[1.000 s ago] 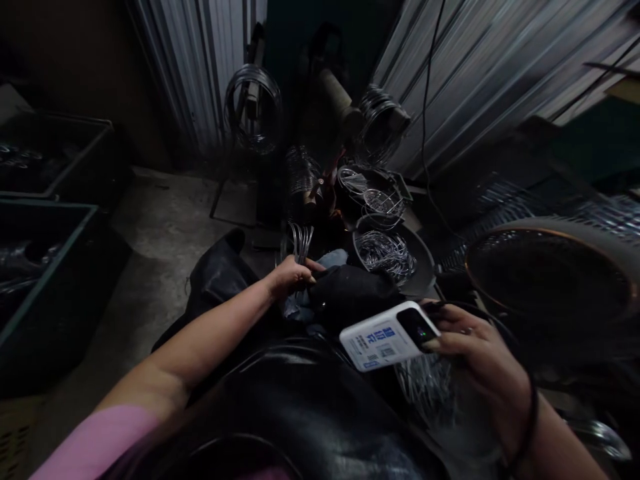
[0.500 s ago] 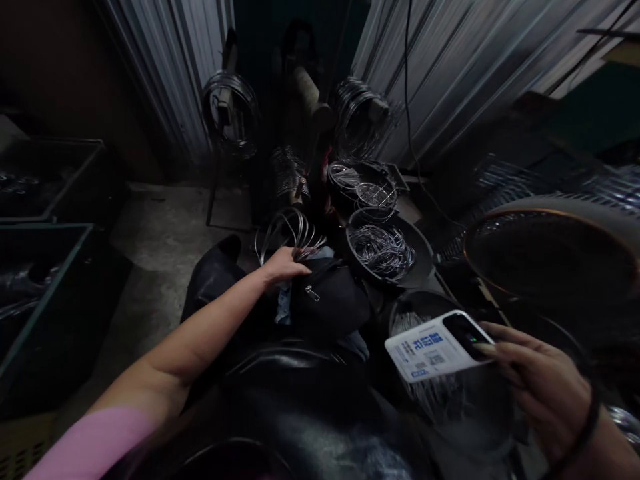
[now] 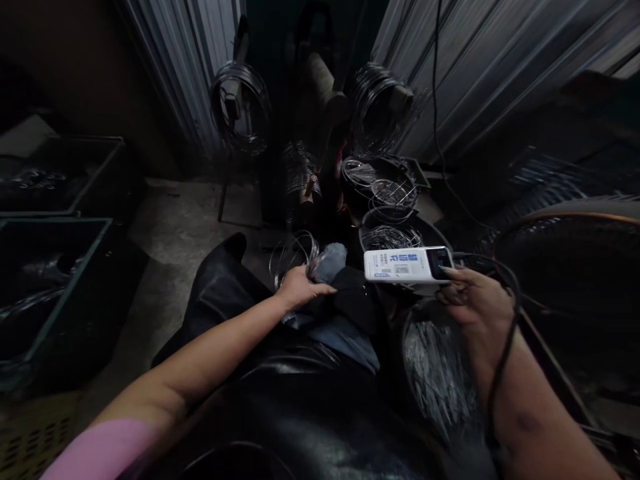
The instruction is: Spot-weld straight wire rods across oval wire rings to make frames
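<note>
My left hand (image 3: 301,289) is closed on a bundle of thin metal wire loops (image 3: 295,252), its thumb stretched out to the right over a black pouch (image 3: 353,293); the curled fingers are partly hidden. Below it show my black shiny apron (image 3: 300,407) and blue denim (image 3: 345,340). In my right hand (image 3: 473,293) is a white power bank (image 3: 395,265) with blue lettering and a dark display end, gripped by that end. A dark cable (image 3: 511,327) runs from there across my right wrist.
Behind the power bank stand a round tub of coiled wire (image 3: 393,237) and another tub (image 3: 410,177). A bucket of cut wires (image 3: 440,367) is below my right forearm. Wire coils (image 3: 240,107) hang ahead. Glass-sided bins (image 3: 95,250) stand left, a large fan (image 3: 575,220) right.
My right hand has moved the power bank up and inward, levelling it above the wire tub. The view has shifted, so the bucket of cut wires shows more fully. My left hand keeps its grip.
</note>
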Available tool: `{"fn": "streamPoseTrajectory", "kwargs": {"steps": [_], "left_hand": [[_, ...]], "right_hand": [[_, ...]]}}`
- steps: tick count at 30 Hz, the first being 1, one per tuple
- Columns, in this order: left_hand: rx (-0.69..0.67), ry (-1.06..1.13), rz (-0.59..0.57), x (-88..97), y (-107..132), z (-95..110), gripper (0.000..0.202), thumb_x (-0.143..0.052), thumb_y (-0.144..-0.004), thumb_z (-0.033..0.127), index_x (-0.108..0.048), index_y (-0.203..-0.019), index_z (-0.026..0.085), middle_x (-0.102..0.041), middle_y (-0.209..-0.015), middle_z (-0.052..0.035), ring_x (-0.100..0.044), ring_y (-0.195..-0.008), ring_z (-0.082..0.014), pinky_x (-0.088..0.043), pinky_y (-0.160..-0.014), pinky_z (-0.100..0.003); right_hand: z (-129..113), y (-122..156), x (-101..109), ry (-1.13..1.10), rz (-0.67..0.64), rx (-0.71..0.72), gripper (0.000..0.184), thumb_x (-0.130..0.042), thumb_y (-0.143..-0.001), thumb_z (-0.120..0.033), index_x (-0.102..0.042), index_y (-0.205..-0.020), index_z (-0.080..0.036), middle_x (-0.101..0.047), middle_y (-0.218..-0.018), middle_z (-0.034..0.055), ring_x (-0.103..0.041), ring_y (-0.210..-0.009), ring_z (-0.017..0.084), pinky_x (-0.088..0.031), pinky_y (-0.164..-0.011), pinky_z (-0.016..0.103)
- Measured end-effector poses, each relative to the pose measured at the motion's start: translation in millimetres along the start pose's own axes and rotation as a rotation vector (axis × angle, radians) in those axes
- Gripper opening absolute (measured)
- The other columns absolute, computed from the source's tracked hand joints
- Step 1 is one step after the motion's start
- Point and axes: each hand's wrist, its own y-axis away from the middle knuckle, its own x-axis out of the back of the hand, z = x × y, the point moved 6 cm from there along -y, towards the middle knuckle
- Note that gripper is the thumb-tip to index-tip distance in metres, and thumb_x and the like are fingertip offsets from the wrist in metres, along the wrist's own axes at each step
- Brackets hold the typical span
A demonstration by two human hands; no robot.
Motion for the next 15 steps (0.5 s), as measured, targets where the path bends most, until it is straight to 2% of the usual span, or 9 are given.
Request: {"fn": "streamPoseTrajectory", "kwargs": {"steps": [4,8,11,15], "left_hand": [[-0.005,-0.183,-0.077,-27.4,-3.7,2.4,0.048,-0.077,-0.045,0.041,-0.068,-0.087,0.019,-0.065,-0.088,-0.0054,-0.057,-0.084,-0.0236,-0.043,-0.072,-0.029],[0.03,-0.166,-0.087,-32.7,-14.0,-2.6,0.031,-0.07,-0.054,0.027,-0.068,-0.084,0.018,-0.066,-0.087,-0.0042,-0.058,-0.086,-0.0225,-0.043,-0.075,-0.028],[0.062,-0.086,-0.109,-24.1,-15.7,1.1,0.026,-0.063,-0.06,0.023,-0.068,-0.084,0.015,-0.067,-0.077,-0.0031,-0.06,-0.076,-0.0191,-0.045,-0.07,-0.027],[0.102,0.05,-0.174,8.3,5.3,16.2,0.023,-0.064,-0.059,0.021,-0.067,-0.079,0.012,-0.064,-0.065,-0.0022,-0.059,-0.063,-0.0166,-0.045,-0.061,-0.027]], "right_hand": [[42.7,-17.1,5.2,-0.035,0.038,-0.065,0.031,-0.066,-0.05,-0.015,-0.036,-0.046,-0.019,-0.035,-0.03,-0.0094,-0.027,-0.023,0.002,-0.022,-0.026,0.015],[66.8,-13.8,23.0,-0.082,0.05,-0.122,0.033,-0.063,-0.052,-0.016,-0.032,-0.043,-0.019,-0.031,-0.028,-0.0087,-0.025,-0.023,0.002,-0.025,-0.026,0.016],[61.4,-4.4,44.9,-0.126,0.083,-0.125,0.026,-0.063,-0.055,-0.015,-0.038,-0.045,-0.019,-0.033,-0.03,-0.0087,-0.027,-0.025,0.002,-0.03,-0.027,0.016],[41.2,12.6,73.8,-0.177,0.154,-0.108,0.018,-0.063,-0.052,-0.013,-0.047,-0.05,-0.019,-0.041,-0.034,-0.0078,-0.033,-0.027,0.004,-0.035,-0.028,0.017]]}}
